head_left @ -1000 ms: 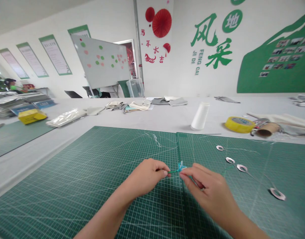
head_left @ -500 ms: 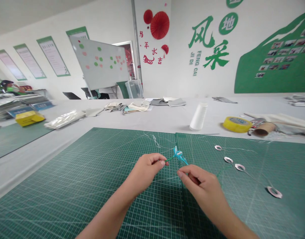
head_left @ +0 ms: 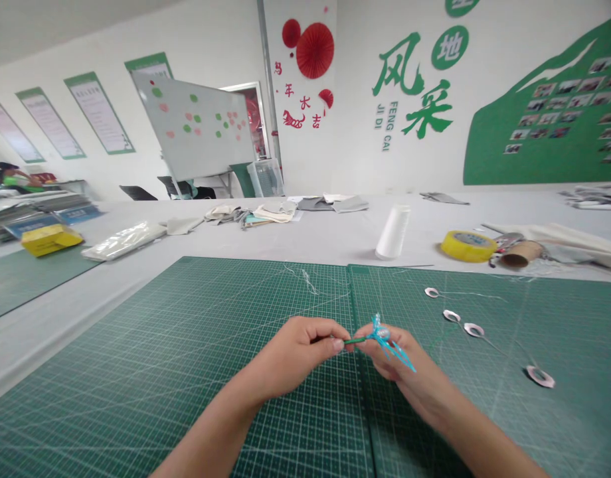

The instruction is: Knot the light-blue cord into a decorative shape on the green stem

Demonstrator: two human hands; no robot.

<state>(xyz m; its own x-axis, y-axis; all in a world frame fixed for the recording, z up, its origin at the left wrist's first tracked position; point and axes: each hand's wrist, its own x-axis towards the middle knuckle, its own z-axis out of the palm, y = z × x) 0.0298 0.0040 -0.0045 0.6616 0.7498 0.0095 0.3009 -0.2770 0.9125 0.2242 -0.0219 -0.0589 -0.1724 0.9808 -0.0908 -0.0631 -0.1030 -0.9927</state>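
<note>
A small blue beaded flower (head_left: pixel 383 333) with pointed petals and a pale middle sits on a thin green stem (head_left: pixel 355 340). My left hand (head_left: pixel 305 348) pinches that stem between thumb and fingertips, its end hidden in the grip. Behind the flower, my right hand (head_left: pixel 405 362) is closed with its fingertips against the stem; the petals partly cover it, and what its fingers pinch cannot be made out. Both hands hover over green gridded cutting mats (head_left: pixel 265 292). To the right lie several pale rings with thin wire tails, among them one ring (head_left: pixel 473 330).
A white thread cone (head_left: pixel 393 232), a yellow tape roll (head_left: pixel 467 246) and a cardboard tube (head_left: pixel 522 254) stand beyond the mats. Loose white thread (head_left: pixel 309 282) lies on the mat. Fabric pieces (head_left: pixel 275 211) and a yellow box (head_left: pixel 52 239) are farther left. A person (head_left: pixel 16 178) sits far left.
My right hand has moved from below the petal tips to behind the flower, at the stem. The flower has shifted right and down, and its petals have turned. My left hand still pinches the stem.
</note>
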